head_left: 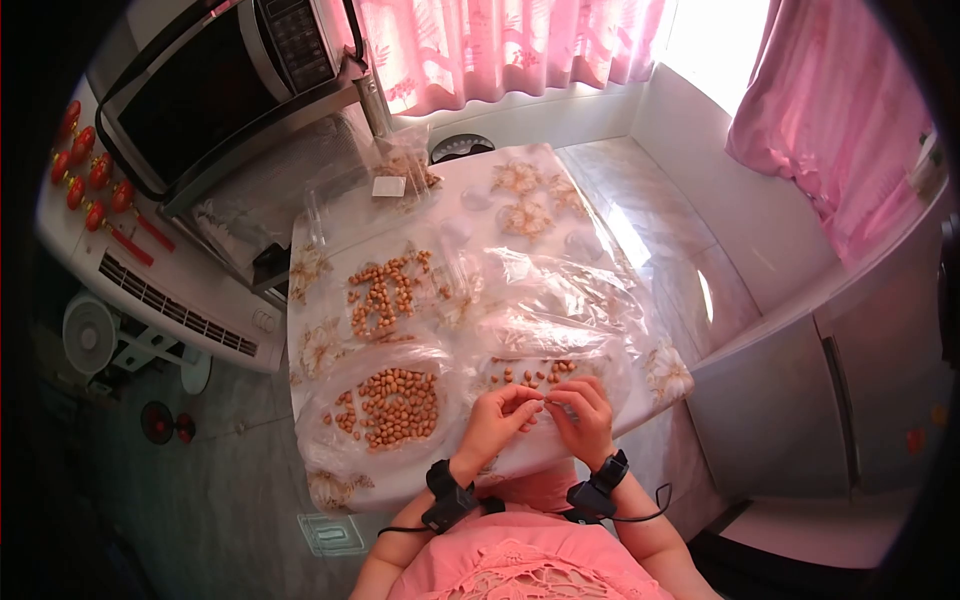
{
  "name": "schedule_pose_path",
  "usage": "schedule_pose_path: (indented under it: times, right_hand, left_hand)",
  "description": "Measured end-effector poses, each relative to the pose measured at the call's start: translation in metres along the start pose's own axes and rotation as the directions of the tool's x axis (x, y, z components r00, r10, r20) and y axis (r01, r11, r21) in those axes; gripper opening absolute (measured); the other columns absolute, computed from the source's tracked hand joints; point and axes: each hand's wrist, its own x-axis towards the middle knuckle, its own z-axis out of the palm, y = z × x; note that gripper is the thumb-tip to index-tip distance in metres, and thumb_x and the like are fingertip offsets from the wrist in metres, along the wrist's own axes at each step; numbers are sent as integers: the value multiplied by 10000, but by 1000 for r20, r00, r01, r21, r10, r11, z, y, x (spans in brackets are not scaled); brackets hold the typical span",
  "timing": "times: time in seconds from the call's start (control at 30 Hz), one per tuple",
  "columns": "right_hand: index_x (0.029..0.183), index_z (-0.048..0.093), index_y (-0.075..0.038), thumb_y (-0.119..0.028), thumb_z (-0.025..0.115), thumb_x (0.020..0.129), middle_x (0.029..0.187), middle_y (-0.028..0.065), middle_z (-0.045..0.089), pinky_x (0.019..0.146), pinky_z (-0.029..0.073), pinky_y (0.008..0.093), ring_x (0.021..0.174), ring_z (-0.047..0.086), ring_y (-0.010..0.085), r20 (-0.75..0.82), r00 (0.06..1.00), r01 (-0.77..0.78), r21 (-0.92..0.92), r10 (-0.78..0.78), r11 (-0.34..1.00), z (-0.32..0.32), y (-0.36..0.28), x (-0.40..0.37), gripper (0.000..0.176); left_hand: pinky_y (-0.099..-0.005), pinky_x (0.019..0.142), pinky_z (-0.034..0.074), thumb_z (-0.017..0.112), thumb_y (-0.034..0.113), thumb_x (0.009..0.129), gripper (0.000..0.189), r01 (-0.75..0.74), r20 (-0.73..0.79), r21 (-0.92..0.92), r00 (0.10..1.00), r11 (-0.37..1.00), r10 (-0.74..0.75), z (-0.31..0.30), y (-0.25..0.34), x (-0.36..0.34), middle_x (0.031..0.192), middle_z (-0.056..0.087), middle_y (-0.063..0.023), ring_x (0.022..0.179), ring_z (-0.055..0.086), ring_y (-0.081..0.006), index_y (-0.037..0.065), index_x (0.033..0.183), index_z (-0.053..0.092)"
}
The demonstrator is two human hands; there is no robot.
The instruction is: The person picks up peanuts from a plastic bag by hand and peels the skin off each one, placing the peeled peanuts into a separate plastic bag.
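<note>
Both my hands meet over the table's near edge, fingertips pinched close together. My left hand (pixel 501 417) is closed at thumb and forefinger. My right hand (pixel 583 413) is closed too, its fingertips almost touching the left ones. Whatever sits between them is too small to make out. Just beyond my fingers, small reddish-brown nuts (pixel 531 378) lie in a clear plastic bag (pixel 600 345). To the left, an opened plastic bag (pixel 318 432) holds a larger pile of tan nuts (pixel 399 405). Behind it, more brown nuts (pixel 386 296) are spread on plastic.
A flowered cloth covers the table (pixel 470 195). At its back left stands a clear bag (pixel 408 165) with brown contents and a white label. A microwave (pixel 215 85) on a rack stands left; a grey cabinet (pixel 775 410) is at right. Pink curtains (pixel 520 45) hang behind.
</note>
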Motion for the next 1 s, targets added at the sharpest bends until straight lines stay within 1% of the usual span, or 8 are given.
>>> schedule_pose_path:
  times: [0.1, 0.13, 0.3, 0.43, 0.5, 0.6, 0.83, 1.0]
  right_hand:
    - [948, 745, -60, 26, 824, 761, 968, 86, 732, 805, 558, 407, 934, 675, 317, 9, 999, 32, 18, -32, 999, 1, 2, 0, 221]
    - [949, 754, -63, 23, 830, 759, 965, 83, 735, 798, 561, 405, 922, 678, 313, 15, 999, 41, 25, -41, 999, 1, 2, -1, 223]
    - [962, 755, -65, -12, 827, 782, 970, 77, 734, 815, 555, 416, 908, 679, 297, 32, 998, 56, 29, -57, 998, 0, 2, 0, 200]
    - [965, 758, -74, -27, 841, 771, 970, 75, 736, 810, 565, 407, 907, 684, 293, 39, 998, 48, 12, -49, 999, 1, 3, -3, 216]
    - [966, 758, -76, -30, 846, 766, 970, 75, 736, 811, 568, 404, 909, 685, 292, 34, 998, 49, 5, -50, 999, 1, 3, -3, 223]
    - [967, 758, -79, -32, 853, 759, 970, 75, 736, 813, 572, 401, 909, 686, 288, 27, 998, 48, -3, -48, 999, 1, 3, -3, 233]
    - [953, 761, -73, -20, 847, 762, 948, 72, 734, 793, 572, 398, 884, 688, 283, 26, 998, 62, -2, -62, 998, 1, 1, 0, 216]
    - [949, 761, -69, -16, 838, 775, 940, 74, 733, 787, 568, 395, 877, 687, 279, 31, 998, 47, 1, -47, 999, 1, 0, 0, 198]
  left_hand:
    - [-235, 768, 562, 699, 139, 1029, 219, -11, 30, 77, 1000, 997, 8, 1, 7, -1, 1040, 738, -21, 905, 673, -71, 12, 1206, 718]
    - [-235, 768, 562, 699, 139, 1029, 219, -10, 30, 77, 1000, 997, 7, 1, 7, -1, 1040, 738, -21, 905, 673, -71, 12, 1206, 718]
    - [-239, 770, 560, 710, 156, 1026, 215, -11, 36, 163, 999, 987, 5, -1, 4, 0, 1034, 731, -11, 899, 665, -67, 6, 1179, 729]
    - [-244, 762, 572, 719, 165, 1017, 239, -14, 33, 142, 999, 990, 10, -2, 1, 2, 1015, 743, -28, 871, 673, -75, -11, 1178, 731]
    - [-237, 767, 576, 706, 166, 1028, 236, 8, 24, 83, 1000, 996, -10, -2, 3, 1, 1010, 738, -26, 875, 679, -76, -15, 1177, 728]
    - [-232, 770, 578, 687, 162, 1041, 230, 13, 21, 71, 1000, 997, -15, -2, 4, 1, 1008, 736, -25, 882, 684, -79, -17, 1180, 725]
    - [-240, 766, 587, 674, 148, 1047, 226, 1, 30, 74, 1000, 997, -3, -2, 1, 1, 1003, 740, -37, 878, 690, -85, -27, 1181, 727]
    - [-245, 750, 604, 660, 132, 1051, 224, -19, 7, 89, 1000, 996, 18, -2, -2, 2, 1007, 747, -53, 869, 701, -96, -37, 1182, 725]
